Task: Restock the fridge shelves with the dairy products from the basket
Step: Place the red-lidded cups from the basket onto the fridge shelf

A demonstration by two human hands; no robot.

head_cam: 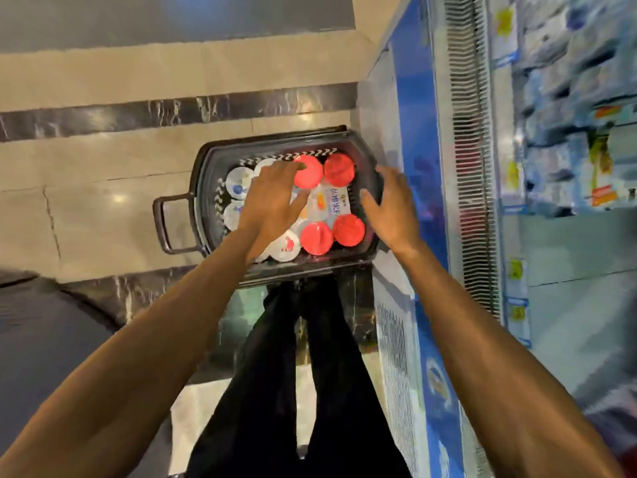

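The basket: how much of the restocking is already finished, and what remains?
Done: cannot tell; the fridge shelves are blurred but look stocked. In hand: nothing yet; the left hand and right hand reach open over the basket. Left: the red-lidded tubs and white-lidded cups that fill it.

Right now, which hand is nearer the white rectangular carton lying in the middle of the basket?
Left. The left hand overlaps the white rectangular carton; the right hand hovers over the basket's fridge-side rim, apart from it.
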